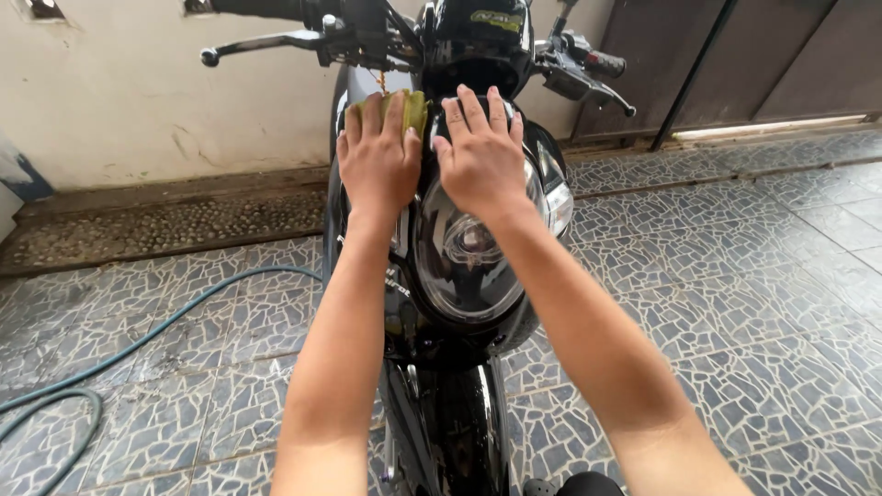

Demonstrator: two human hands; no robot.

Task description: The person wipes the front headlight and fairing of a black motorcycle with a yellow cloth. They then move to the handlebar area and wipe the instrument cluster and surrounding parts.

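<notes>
Black motorcycle (459,404) seen head-on, round headlight (469,253) as reference. Left hand (377,156) just above and left of headlight, fingers spread, palm pressing green cloth (412,106) flat onto front cowl. Right hand (482,152) beside it on headlight's upper rim, flat, empty, fingers splayed. Handlebar levers (266,41) higher up. Green hose (138,340) on tiled floor (735,303), well left of headlight.

- Tiled floor (735,303), grey mosaic pattern, wet-looking in places;
- black motorcycle (459,303) standing on it, front wheel (459,441) on the tiles;
- green hose (119,354) looped across the left side;
- pebbled strip (156,225), perhaps a drain channel, running along the wall.
</notes>
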